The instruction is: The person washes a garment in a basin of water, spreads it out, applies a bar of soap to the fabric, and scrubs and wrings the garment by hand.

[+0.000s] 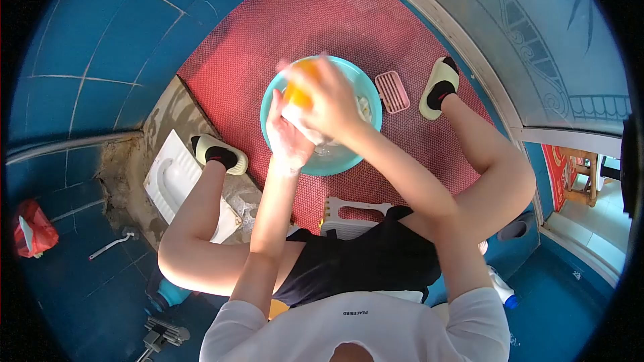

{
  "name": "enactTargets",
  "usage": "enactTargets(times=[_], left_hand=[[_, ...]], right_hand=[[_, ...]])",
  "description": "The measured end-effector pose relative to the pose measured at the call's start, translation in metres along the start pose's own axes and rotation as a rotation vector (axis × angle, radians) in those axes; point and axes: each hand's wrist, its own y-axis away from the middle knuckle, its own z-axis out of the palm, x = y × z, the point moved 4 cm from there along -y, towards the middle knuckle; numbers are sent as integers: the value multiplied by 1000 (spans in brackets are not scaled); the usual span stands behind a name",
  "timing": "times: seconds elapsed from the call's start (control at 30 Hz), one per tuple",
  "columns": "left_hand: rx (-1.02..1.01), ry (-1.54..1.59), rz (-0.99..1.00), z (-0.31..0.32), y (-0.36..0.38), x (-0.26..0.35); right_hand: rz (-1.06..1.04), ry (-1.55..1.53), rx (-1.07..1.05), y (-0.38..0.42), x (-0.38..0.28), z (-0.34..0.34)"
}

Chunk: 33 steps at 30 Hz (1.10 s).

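Note:
Over a turquoise basin (335, 169) my two hands are close together. My right hand (330, 97), smeared by motion, is closed round an orange bar (302, 87) that looks like soap. Beneath it my left hand (287, 135) is turned palm up, gripping a white cloth (298, 118), with the bar against or just above the cloth. Part of the cloth is hidden by my right hand. More pale wet fabric (364, 108) and some water show inside the basin.
A pink soap dish (393, 92) lies right of the basin on the red mat (315, 7). A white squat toilet (176, 173) is at left, a white plastic stool (355, 206) in front of me. A glazed door (537, 47) stands at right.

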Motion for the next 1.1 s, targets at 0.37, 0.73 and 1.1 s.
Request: enactTargets(times=[0.37, 0.73, 1.1], left_hand=[[-77, 79, -59, -6, 3, 6], [0, -7, -20, 5, 6, 12], [30, -109, -23, 34, 4, 5]], right_hand=[[20, -134, 113, -3, 5, 3], [30, -170, 96, 11, -2, 4], [-210, -26, 54, 26, -31, 10]])
